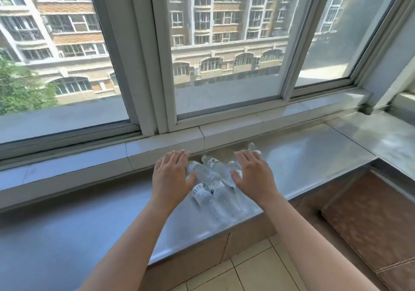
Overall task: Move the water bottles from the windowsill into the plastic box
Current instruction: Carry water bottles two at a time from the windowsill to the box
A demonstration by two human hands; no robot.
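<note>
Several clear plastic water bottles [213, 191] with white labels lie on their sides in a cluster on the grey windowsill [89, 218], near its front edge. My left hand [171, 175] hovers over the cluster's left side, fingers spread, holding nothing. My right hand [253, 173] is spread above the cluster's right side, also with nothing in it, and it partly covers one bottle whose cap end [252, 146] sticks out beyond my fingertips. No plastic box is in view.
A large window [224, 43] with grey frames rises just behind the sill. The sill turns a corner at the right [381, 137]. Below it lie a tiled floor [258, 270] and a brown mat [370, 218].
</note>
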